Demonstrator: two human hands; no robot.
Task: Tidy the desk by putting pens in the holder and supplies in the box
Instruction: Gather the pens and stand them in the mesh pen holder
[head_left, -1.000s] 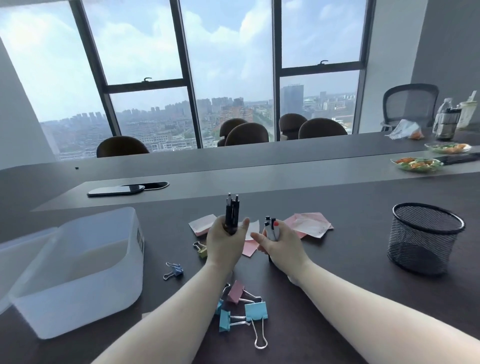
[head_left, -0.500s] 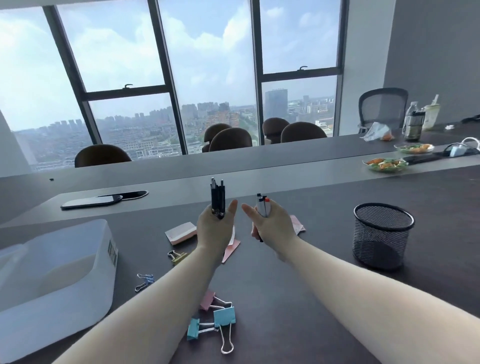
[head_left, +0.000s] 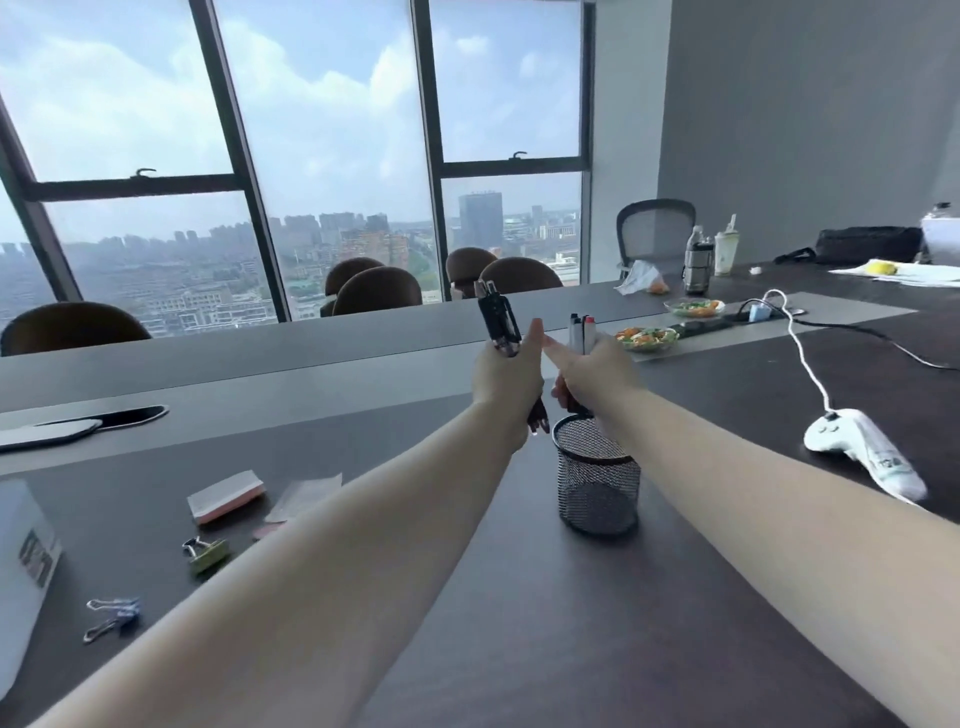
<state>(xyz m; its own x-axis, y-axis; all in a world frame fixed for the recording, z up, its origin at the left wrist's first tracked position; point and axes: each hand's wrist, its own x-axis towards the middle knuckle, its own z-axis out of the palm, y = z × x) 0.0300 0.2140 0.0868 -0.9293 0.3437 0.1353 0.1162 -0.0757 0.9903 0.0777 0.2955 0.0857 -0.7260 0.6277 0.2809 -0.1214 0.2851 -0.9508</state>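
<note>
My left hand (head_left: 506, 379) grips a bundle of black pens (head_left: 497, 325), their lower tips just left of the rim of the black mesh holder (head_left: 597, 478). My right hand (head_left: 592, 371) grips white pens with a red cap (head_left: 582, 330) directly above the holder's mouth, their lower ends at the rim. On the dark desk to the left lie a pad of sticky notes (head_left: 226, 496), loose pink notes (head_left: 304, 493), a green binder clip (head_left: 205, 553) and a blue binder clip (head_left: 111, 618). The translucent box (head_left: 23, 571) shows at the left edge.
A white game controller (head_left: 862, 449) with a cable lies right of the holder. Two phones (head_left: 78, 426) rest on the grey centre strip at left. Food bowls (head_left: 647, 338), bottles (head_left: 698, 265) and a black bag (head_left: 867, 244) stand far right. Chairs line the far side.
Both hands have carried their pens to the right, from over the sticky notes to the mesh holder. The view has swung right, so the box has slid to the left edge.
</note>
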